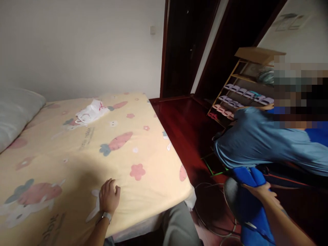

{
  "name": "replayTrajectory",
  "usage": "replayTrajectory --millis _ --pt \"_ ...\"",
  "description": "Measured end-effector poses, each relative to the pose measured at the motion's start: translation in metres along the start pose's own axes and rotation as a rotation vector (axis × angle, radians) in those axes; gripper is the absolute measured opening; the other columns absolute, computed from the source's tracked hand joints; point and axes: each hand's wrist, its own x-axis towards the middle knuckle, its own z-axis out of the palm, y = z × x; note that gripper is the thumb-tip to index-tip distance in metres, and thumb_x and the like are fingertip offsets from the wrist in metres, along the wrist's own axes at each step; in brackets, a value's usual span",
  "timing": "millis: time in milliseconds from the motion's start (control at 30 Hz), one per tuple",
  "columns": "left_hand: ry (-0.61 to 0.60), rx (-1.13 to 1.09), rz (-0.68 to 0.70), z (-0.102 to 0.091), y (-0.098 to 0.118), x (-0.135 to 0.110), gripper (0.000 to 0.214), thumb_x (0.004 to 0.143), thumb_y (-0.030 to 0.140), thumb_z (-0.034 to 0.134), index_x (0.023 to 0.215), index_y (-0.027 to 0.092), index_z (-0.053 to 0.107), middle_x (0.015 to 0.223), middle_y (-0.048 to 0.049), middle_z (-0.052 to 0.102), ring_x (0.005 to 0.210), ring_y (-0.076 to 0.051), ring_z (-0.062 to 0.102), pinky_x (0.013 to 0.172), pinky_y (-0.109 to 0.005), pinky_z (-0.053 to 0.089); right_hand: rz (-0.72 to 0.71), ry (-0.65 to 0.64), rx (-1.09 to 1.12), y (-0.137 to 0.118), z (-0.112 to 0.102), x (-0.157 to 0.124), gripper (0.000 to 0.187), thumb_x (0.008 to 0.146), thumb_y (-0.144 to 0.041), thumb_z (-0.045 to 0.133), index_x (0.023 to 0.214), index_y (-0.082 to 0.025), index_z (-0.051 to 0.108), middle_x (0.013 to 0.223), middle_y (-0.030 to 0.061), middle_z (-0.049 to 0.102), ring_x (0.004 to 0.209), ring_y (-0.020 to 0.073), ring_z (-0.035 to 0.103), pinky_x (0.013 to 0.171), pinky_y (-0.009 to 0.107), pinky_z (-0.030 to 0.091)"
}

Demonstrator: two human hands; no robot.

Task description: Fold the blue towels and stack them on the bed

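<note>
My left hand (109,194) rests on the patterned bed sheet (153,174), its thumb apart from loosely bent fingers and nothing held. A band circles that wrist. On the right, my right hand (261,191) is closed over a blue padded piece (252,213) with a dark strap across its lower part. Its exact kind cannot be made out, and some of my fingers are hidden. Farther back on the bed lies a crumpled white plastic bag (92,112) with red print.
A person in a blue shirt (258,140) bends low at the right, close to my right hand. Behind stands a shoe rack (232,77) with rows of slippers and a cardboard box (258,55) on top. Looped wire (233,227) lies near the bed corner. A pillow (20,109) is at left.
</note>
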Motion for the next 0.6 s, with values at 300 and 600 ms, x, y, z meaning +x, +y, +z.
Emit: replayTrajectory --millis 300,600 --pt "-0.003 0.0 -0.004 0.001 -0.002 -0.003 0.031 0.089 0.025 0.048 0.116 0.015 0.061 0.125 -0.0136 0.064 0.122 -0.029 0.053 0.104 -0.043 0.04 -0.056 0.135 -0.05 0.048 0.018 -0.09 0.102 0.069 -0.087 0.047 0.155 -0.042 0.016 0.161 0.0162 0.019 0.14 0.0595 0.015 0.092 0.08 0.024" --pt "-0.028 0.002 -0.049 -0.002 0.0 -0.003 0.034 0.089 0.024 0.048 0.118 0.016 0.061 0.127 -0.013 0.063 0.125 -0.029 0.052 0.106 -0.043 0.038 -0.053 0.139 0.016 0.071 0.019 -0.111 0.087 0.075 -0.074 0.047 0.153 -0.044 0.023 0.159 0.016 0.026 0.13 0.0575 0.038 0.085 0.075 0.037"
